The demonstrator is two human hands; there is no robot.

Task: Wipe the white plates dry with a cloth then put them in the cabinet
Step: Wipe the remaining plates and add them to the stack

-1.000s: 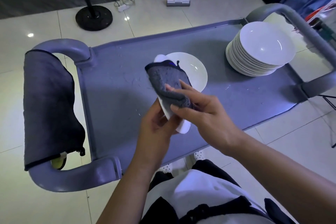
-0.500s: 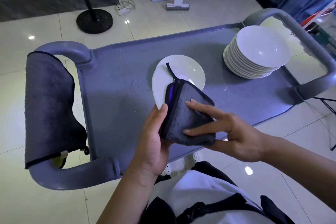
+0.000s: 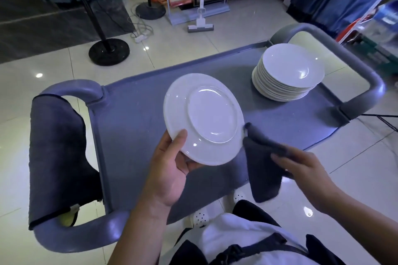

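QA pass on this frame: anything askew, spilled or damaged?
Nothing stands out. The left hand holds a round white plate underside up, unchipped; the right hand holds a dark grey cloth. The stack of white plates sits even on the grey cart.

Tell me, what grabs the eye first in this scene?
A white plate held underside-up in the left hand, above the middle of a grey cart. Beside its right edge, the right hand holds a dark grey cloth. A stack of white plates sits at the cart's far right corner.
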